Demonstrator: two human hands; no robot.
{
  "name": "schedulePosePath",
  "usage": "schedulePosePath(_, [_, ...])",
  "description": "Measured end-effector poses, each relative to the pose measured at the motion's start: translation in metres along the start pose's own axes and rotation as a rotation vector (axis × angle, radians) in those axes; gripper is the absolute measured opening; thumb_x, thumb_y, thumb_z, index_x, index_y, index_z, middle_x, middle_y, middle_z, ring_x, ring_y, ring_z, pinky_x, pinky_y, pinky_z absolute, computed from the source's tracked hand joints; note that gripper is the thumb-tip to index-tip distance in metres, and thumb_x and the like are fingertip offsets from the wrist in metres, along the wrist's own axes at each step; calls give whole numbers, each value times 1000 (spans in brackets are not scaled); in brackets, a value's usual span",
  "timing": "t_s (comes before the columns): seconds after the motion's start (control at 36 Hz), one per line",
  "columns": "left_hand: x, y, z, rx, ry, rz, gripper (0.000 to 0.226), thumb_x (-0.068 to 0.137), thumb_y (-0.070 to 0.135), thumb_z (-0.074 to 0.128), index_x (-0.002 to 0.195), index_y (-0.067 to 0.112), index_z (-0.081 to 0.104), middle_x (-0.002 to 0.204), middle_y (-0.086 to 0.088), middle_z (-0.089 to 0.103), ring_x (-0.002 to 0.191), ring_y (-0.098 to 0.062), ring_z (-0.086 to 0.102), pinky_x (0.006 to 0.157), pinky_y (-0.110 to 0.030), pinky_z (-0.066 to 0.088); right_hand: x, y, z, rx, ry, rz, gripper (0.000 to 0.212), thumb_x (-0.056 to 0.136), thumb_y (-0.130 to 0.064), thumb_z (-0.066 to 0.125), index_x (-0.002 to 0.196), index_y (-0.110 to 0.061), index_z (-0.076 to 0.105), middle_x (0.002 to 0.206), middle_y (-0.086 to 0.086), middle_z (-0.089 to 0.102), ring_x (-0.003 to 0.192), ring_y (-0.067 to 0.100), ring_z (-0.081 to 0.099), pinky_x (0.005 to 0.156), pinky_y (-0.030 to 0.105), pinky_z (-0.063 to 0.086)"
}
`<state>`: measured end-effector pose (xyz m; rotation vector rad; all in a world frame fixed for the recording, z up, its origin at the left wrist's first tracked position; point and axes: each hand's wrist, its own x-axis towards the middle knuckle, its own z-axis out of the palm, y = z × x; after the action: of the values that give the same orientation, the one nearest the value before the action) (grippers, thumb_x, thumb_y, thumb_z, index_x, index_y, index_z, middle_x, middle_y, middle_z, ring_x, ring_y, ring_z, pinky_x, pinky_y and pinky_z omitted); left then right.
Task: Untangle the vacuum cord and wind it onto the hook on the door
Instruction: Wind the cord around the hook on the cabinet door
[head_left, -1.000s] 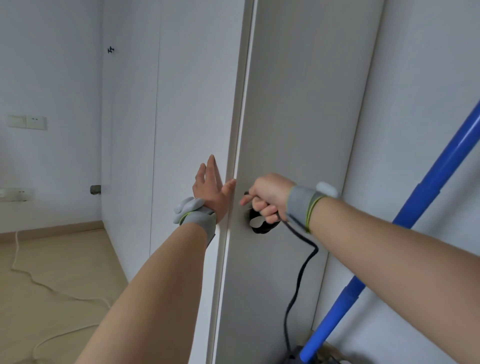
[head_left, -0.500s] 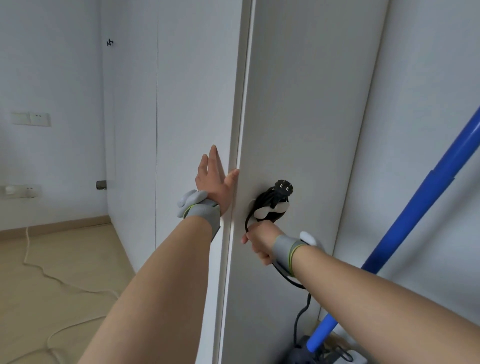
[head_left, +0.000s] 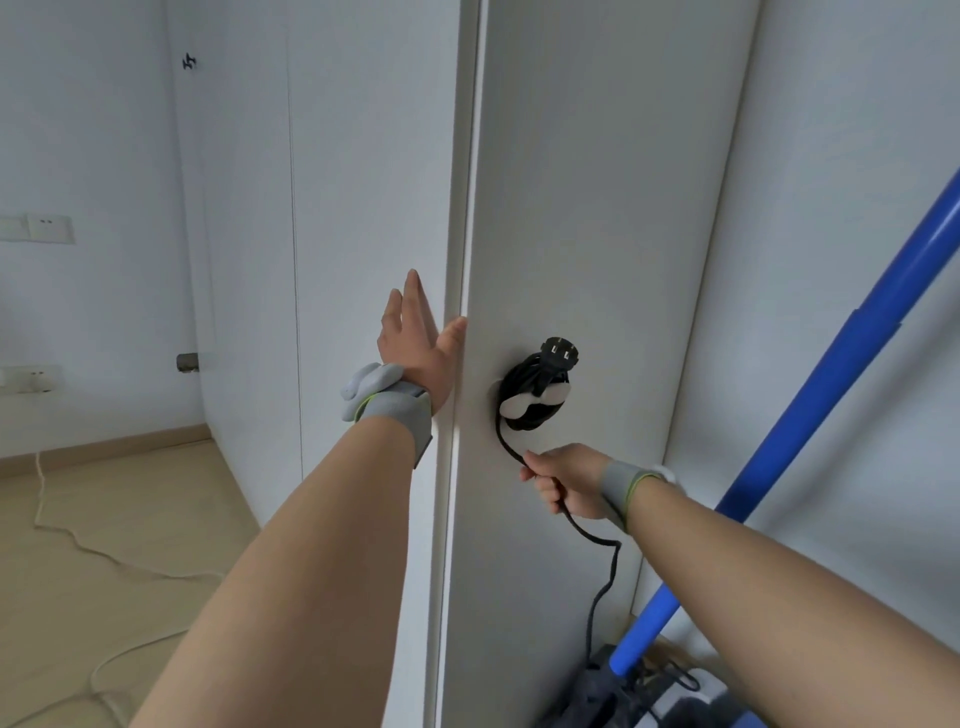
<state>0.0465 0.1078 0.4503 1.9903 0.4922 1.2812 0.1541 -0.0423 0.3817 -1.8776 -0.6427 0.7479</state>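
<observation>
Left hand (head_left: 415, 338) is staying flat, fingers straight, bracing the door (head_left: 597, 208) edge. Just right of it, the cord (head_left: 519, 379) is now sitting coiled on the hook (head_left: 540, 402), plug (head_left: 561, 352) poking up. The right hand (head_left: 566, 480) has dropped below the coil and is pinching the trailing length, so the winding's looking nearly finished.

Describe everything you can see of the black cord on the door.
The black cord looks like thin rubbery cable. Most of it is coiled round a white hook on the door, its pronged plug poking out above the coil. One strand drops from the coil through the gripping right hand, then kinks down toward the floor.
</observation>
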Motion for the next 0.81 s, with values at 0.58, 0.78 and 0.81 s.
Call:
schedulePosePath(0.58, [-1, 1, 1, -48, 22, -1, 69, 95, 37, 49, 151, 31, 8, 159, -4, 8, 145, -24, 9, 115, -37, 11, 29, -49, -53, -781, 546, 5, 36, 85, -36, 64, 96, -2, 62, 106, 15, 65, 99, 31, 62, 75, 26, 39])
schedulePosePath(0.78, [-2, 1, 2, -60, 27, 2, 69, 95, 36, 49, 151, 31, 8, 159, -4, 7, 145, -25, 9, 115, -38, 11, -15, -101, -61, -1392, 620, -242, 49, 78, -55, 63, 59, -14, 43, 62, 2, 49, 66, 27, 54, 55, 24, 36])
schedulePosePath(0.81, [-3, 1, 2, -60, 24, 3, 69, 95, 36, 49, 151, 31, 8, 159, -4, 7, 145, -24, 9, 115, -38, 11, -17, -106, -62, -1415, 617, -257, 49, 79, -53, 64, 59, -13, 43, 64, 3, 51, 65, 27, 54, 57, 25, 37])
